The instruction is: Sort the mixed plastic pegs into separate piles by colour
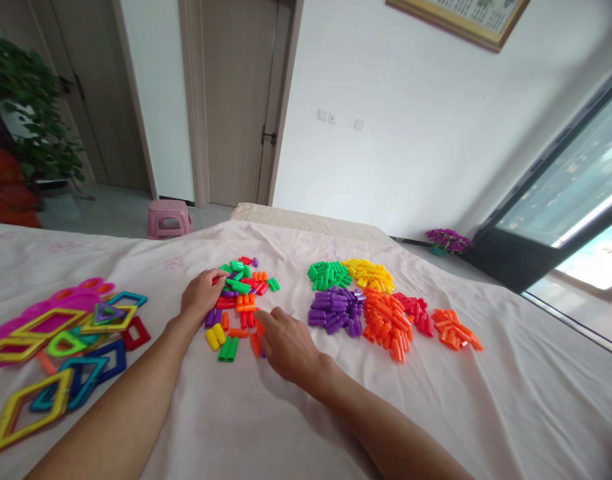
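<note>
A mixed pile of small plastic tube-shaped blocks [240, 287] in green, red, orange, purple and yellow lies between my hands on the cloth. My left hand [202, 293] reaches the pile's left edge, its fingers curled at a red block [215, 280]. At the right edge is my right hand [286, 341], bent inward, with an orange block [259, 326] at its fingertips and thumb. Close by in front lie a yellow pair [215, 337] and a green pair [228, 349] of joined blocks. The palms of both hands are hidden.
Right of my hands are sorted heaps: green [329, 275], yellow [370, 275], purple [336, 311], orange [387, 319], red [415, 312] and a separate orange heap [455, 329]. Magnetic-tile-like frames [93, 373] and a magenta plastic piece [69, 300] lie left. A pink stool [169, 219] stands beyond the table.
</note>
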`<action>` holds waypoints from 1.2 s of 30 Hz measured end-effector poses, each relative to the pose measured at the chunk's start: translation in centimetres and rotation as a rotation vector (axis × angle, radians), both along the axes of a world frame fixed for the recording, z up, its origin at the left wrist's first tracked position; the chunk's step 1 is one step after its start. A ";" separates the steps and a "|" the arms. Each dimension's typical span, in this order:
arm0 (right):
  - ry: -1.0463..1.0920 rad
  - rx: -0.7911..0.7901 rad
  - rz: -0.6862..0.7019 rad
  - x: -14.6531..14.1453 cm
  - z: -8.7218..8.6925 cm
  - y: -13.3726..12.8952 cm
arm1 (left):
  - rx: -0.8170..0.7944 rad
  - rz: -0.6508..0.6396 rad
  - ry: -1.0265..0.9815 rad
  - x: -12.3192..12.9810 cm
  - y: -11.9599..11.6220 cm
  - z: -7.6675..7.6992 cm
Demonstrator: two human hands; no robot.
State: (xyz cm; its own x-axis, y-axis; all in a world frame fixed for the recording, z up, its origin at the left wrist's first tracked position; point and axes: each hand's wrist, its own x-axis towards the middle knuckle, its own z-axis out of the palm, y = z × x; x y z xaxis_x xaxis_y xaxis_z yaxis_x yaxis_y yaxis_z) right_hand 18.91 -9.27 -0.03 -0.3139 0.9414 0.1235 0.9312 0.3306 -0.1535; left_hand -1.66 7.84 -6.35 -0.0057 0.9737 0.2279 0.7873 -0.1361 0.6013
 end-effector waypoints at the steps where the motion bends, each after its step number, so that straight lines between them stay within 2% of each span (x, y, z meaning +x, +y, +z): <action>1: 0.016 -0.009 -0.020 0.5 -0.2 -0.2 | 0.001 0.001 0.001 0.0 0.0 0.0; 6: 0.153 0.011 -0.121 3.1 -1.1 -0.4 | 0.008 0.011 0.009 -0.1 0.1 -0.1; 12: 0.316 -0.035 -0.129 6.0 -0.5 -1.4 | -0.007 0.015 0.030 -0.2 0.1 -0.3; 16: 0.440 0.100 -0.178 9.5 -0.2 -2.8 | -0.017 0.012 0.035 -0.1 0.0 -0.1; 19: 0.480 0.204 -0.295 13.2 -0.2 -3.8 | -0.015 0.010 0.047 -0.1 -0.1 0.0; 22: 0.473 0.235 -0.487 16.8 -0.4 -4.4 | -0.020 0.015 0.051 -0.2 -0.1 0.0; 26: 0.418 0.270 -0.648 20.6 -1.0 -4.8 | -0.029 0.010 0.059 -0.2 0.1 -0.1; 31: 0.387 0.299 -0.827 23.4 -1.3 -4.8 | -0.038 0.006 0.054 -0.1 0.1 0.0; 36: 0.489 0.350 -0.882 24.9 -1.9 -4.6 | -0.048 0.005 0.048 -0.2 0.2 -0.1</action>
